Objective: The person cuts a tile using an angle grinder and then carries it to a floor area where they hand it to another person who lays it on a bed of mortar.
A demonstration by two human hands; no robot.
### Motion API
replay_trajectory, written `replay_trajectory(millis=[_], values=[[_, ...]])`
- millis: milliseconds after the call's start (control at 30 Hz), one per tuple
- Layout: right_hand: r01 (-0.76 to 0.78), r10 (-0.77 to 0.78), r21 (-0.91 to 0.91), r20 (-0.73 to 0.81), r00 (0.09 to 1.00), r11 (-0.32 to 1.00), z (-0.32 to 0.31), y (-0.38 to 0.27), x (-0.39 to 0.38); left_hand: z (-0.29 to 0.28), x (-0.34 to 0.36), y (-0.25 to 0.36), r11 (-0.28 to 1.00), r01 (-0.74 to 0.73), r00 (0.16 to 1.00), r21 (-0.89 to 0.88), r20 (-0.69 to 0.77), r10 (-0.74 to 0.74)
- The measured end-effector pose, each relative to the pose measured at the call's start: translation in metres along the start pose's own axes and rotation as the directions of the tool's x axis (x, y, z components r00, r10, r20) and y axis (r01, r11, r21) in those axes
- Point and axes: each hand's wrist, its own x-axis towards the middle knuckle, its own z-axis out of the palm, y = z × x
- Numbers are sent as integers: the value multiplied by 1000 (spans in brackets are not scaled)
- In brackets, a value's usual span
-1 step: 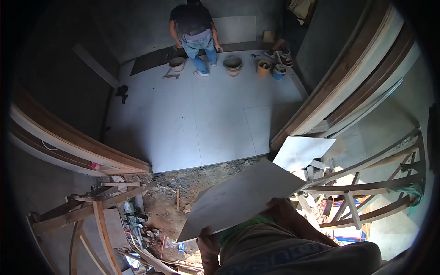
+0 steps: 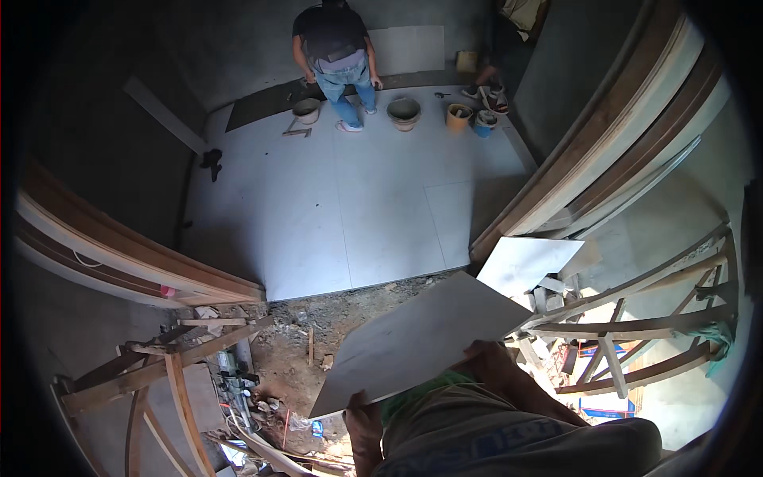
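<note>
A large pale grey tile is held slantwise in front of my body, above the rubble-strewn ground. My left hand grips its near left edge, the thumb on the upper face. On the near right edge, my right hand is closed as well. The fingers beneath the tile are hidden. Another white tile lies beyond its right corner, beside the door frame.
Past the doorway, large tiles cover the floor. A person bends there between mortar buckets, and another person is at the far right. Wooden trestles stand left and right of me. Broken rubble borders the tiled floor.
The tile has tilted very slightly in my hands, its far edge a little farther up the view. Both hands keep their hold.
</note>
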Motion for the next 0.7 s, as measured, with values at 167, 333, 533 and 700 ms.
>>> replay_trajectory(millis=[167,333,533,700], values=[[-22,23,30,-47,999,999,42,-55,72,21,111,58,660,225,942,-717,-13,-335],[-55,50,-53,-84,995,997,76,-114,154,40,213,91,646,232,934,-728,-20,-358],[38,-35,-106,32,999,994,80,-196,279,80,354,102,995,30,990,97,-137,-17],[356,-245,-797,267,932,488,80,-260,389,111,469,178,863,-39,999,504,28,29]])
